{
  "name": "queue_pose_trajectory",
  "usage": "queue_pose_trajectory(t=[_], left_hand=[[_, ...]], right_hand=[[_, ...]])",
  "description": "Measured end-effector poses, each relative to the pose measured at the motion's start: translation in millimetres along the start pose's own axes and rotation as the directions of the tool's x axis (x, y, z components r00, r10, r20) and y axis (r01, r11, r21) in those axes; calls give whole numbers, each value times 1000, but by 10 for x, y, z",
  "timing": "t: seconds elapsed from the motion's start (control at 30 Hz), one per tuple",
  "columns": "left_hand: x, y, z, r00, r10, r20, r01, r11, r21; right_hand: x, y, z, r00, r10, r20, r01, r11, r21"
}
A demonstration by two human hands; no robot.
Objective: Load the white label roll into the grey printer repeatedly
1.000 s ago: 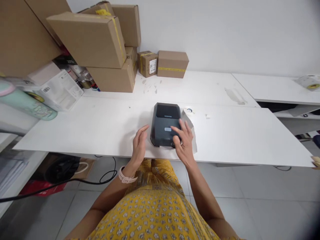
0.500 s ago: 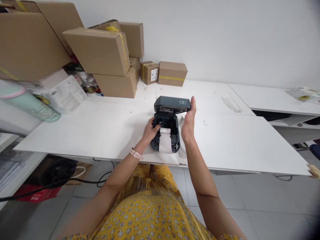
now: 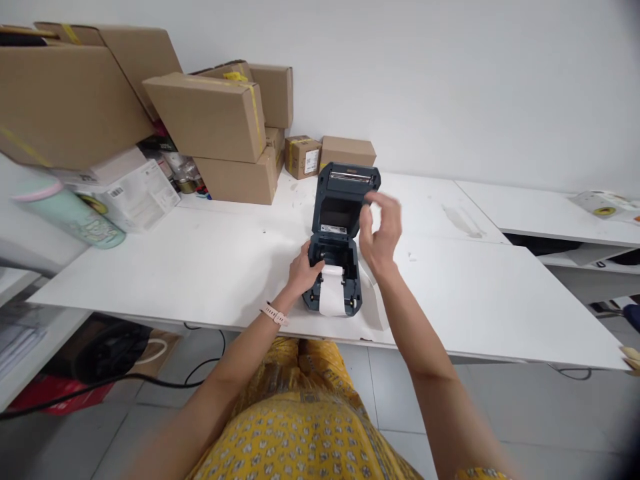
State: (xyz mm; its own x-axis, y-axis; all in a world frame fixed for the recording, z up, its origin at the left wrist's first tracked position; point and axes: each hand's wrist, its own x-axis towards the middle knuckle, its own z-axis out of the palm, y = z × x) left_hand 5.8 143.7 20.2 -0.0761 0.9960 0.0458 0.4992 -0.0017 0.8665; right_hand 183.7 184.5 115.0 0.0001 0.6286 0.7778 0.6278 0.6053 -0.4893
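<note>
A dark blue-grey label printer [image 3: 354,267] stands on the white table near its front edge, its lid [image 3: 345,193] tilted up and back. Inside the base lies a small white roll [image 3: 332,271], and a white paper strip [image 3: 332,297] runs from it over the front. My left hand [image 3: 302,272] grips the left side wall of the base, thumb over the rim. Beside the lid's right edge is my right hand [image 3: 382,230], raised with fingers curved and apart, slightly blurred, holding nothing. Loose white backing paper [image 3: 373,300] lies right of the printer.
Cardboard boxes [image 3: 205,117] are stacked at the back left, with two small boxes [image 3: 303,157] by the wall. A mint bottle [image 3: 75,213] and a white box [image 3: 137,193] stand at the left. A label roll [image 3: 605,205] lies far right on the table [image 3: 465,293].
The lid has swung further up and back, showing its inner side. My right hand has let go of its edge. My left hand has stayed on the base. The view has shifted slightly.
</note>
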Motion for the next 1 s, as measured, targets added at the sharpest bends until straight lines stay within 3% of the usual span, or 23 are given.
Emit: queue_pose_trajectory(t=[0.07, 0.17, 0.27, 0.33, 0.4, 0.8, 0.93, 1.0], left_hand=[[11, -16, 5, 999, 25, 33, -25, 1000, -8], [35, -55, 18, 992, 94, 83, -91, 995, -40], [53, -96, 34, 985, 126, 115, -124, 992, -22], [54, -112, 41, 983, 134, 124, -136, 991, 11], [44, -113, 39, 982, 143, 126, -150, 988, 48], [-35, 23, -30, 990, 121, 75, -135, 964, 228], [-41, 19, -34, 990, 124, 62, -134, 970, 202], [-38, 11, -32, 990, 133, 54, -141, 973, 183]], right_hand=[[-210, -22, 16, 958, -21, 287, 18, 1000, 11], [-417, 36, 108, 762, 26, 647, 49, 994, -98], [-467, 98, 212, 594, 118, 795, 150, 956, -254], [-440, 113, 263, 465, 175, 868, 214, 929, -302], [-388, 120, 301, 370, 212, 904, 243, 917, -315], [-111, 195, 466, 99, 246, 964, 229, 937, -263], [-105, 131, 505, 85, 195, 977, 188, 960, -208], [-60, 122, 391, 100, 142, 985, 156, 975, -156]])
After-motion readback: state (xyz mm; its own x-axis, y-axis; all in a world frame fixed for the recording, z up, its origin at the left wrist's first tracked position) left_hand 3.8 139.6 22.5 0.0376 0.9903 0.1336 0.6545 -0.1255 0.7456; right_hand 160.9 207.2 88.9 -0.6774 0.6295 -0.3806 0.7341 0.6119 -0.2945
